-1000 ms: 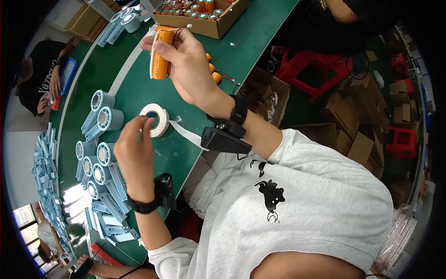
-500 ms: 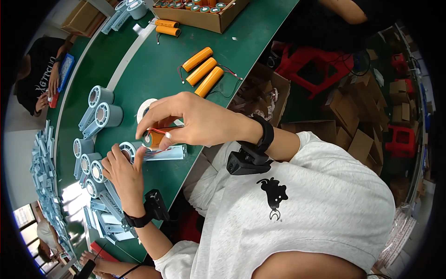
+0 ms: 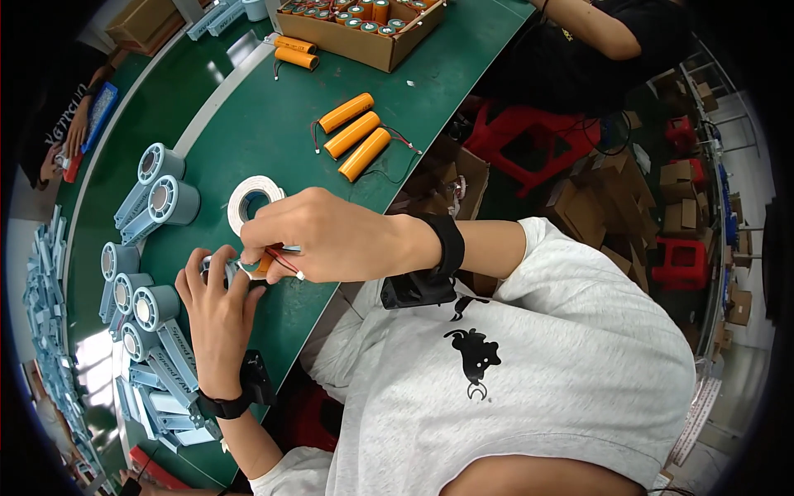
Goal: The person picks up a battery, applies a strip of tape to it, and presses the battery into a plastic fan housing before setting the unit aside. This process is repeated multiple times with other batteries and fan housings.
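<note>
my right hand [image 3: 331, 236] pinches an orange cell [image 3: 263, 265], red lead [image 3: 284, 261] trailing, just below the tape roll [image 3: 238, 202]; my left hand [image 3: 220, 318] curls over a light blue fan body [image 3: 208, 269], its grip partly hidden. this piece looks unfinished, the lead dangling free. on the counter [image 3: 310, 178], three cells [image 3: 352, 135] lie loose upper right of the roll, more fan bodies [image 3: 155, 308] lower left.

Fan housings [image 3: 155, 309] and boxed batteries [image 3: 380, 11] show an assembly workshop.
</note>
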The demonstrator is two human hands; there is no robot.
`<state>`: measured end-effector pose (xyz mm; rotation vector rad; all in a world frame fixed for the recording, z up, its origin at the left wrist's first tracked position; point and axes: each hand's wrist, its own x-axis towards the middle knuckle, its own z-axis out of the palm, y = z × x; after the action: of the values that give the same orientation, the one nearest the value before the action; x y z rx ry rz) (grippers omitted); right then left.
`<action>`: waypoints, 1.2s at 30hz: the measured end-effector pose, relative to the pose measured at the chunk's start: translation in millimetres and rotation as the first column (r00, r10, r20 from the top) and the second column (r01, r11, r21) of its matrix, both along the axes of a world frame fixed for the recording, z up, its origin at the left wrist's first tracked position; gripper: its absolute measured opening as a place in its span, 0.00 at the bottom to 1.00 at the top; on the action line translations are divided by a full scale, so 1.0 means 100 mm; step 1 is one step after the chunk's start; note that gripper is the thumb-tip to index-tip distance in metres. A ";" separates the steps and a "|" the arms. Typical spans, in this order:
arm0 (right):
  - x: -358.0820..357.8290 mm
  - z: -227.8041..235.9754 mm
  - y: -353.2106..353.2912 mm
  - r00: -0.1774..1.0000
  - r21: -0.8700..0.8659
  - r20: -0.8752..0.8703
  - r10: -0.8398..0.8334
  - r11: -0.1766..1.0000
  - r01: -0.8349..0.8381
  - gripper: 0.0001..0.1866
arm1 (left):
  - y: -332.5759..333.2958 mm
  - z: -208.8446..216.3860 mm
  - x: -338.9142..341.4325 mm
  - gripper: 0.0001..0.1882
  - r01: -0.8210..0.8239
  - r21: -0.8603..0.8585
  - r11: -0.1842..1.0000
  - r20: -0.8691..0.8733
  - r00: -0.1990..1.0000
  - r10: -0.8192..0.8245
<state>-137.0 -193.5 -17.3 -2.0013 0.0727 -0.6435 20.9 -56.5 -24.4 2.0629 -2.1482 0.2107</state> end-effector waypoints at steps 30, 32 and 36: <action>0.55 -0.12 -0.24 0.831 -0.405 -0.536 0.148 0.818 -0.407 0.10 | 0.03 -0.09 -0.06 0.21 -0.188 -0.169 0.967 -0.436 0.894 0.098; 0.53 -0.24 -0.29 0.885 -0.332 -0.355 0.302 0.844 -0.422 0.11 | 0.08 -0.12 -0.06 0.24 -0.225 -0.174 0.959 -0.483 0.868 0.116; 0.39 -0.31 -0.15 0.937 -0.033 -0.257 0.236 0.967 -0.253 0.12 | 0.09 -0.05 -0.02 0.29 -0.290 -0.247 0.925 -0.506 0.852 0.132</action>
<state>-98.4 -208.3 -48.0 -2.1036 -0.0467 -0.2339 18.9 -47.4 -29.7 1.9100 -1.4837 0.0486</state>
